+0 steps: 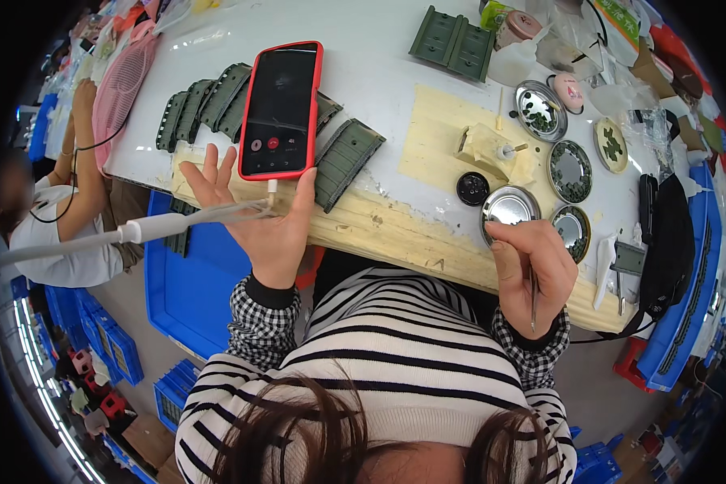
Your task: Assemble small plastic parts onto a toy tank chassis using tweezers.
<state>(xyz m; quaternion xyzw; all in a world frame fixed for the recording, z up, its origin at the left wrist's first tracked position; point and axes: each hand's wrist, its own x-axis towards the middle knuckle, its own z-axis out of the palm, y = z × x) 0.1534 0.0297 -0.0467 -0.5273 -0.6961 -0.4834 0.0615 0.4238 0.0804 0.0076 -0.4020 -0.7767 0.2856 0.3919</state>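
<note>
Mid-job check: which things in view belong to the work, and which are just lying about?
Likely the job:
- metal tool, in the right grip
- steel dish
- green bits
- green panels
- phone, at the left grip

Probably just lying about:
- pink mesh item
- round pink item
- black fabric item

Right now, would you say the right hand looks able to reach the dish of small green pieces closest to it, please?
Probably yes: the right hand, holding a metal tool, is beside the dish, and nothing seems to block its open top.
</note>
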